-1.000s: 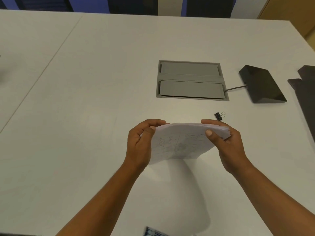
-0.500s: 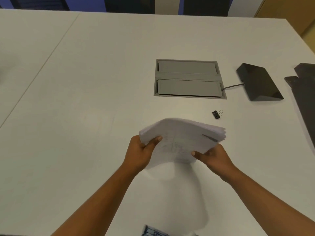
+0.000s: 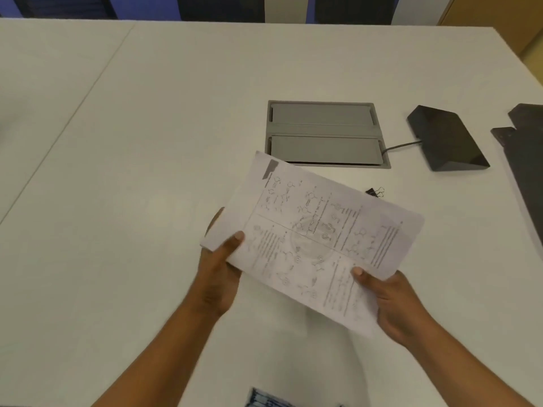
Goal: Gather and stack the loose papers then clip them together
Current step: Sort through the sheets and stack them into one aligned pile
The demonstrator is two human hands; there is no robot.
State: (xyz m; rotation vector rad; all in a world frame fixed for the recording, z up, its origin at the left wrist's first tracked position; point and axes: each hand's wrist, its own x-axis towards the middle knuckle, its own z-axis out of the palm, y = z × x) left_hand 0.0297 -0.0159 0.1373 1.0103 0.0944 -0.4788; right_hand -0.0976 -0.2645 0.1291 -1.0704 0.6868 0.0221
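A stack of printed papers point(image 3: 311, 239) is held up above the white table point(image 3: 147, 171), its top sheet facing me and turned at a slant. My left hand point(image 3: 219, 268) grips the stack's left edge, thumb on top. My right hand point(image 3: 393, 304) grips the near right edge, thumb pressed on the top sheet. A small black binder clip point(image 3: 376, 191) lies on the table just beyond the papers, partly hidden by their far edge.
A grey cable hatch point(image 3: 326, 133) is set into the table behind the papers. A black wedge-shaped device point(image 3: 446, 139) with a cable lies to its right, and a dark flat object point(image 3: 526, 160) sits at the right edge. A blue patterned item point(image 3: 267, 400) shows at the bottom.
The stack was tilted up from edge-on to face me. Both hands slid from the far edge down to the near side edges.
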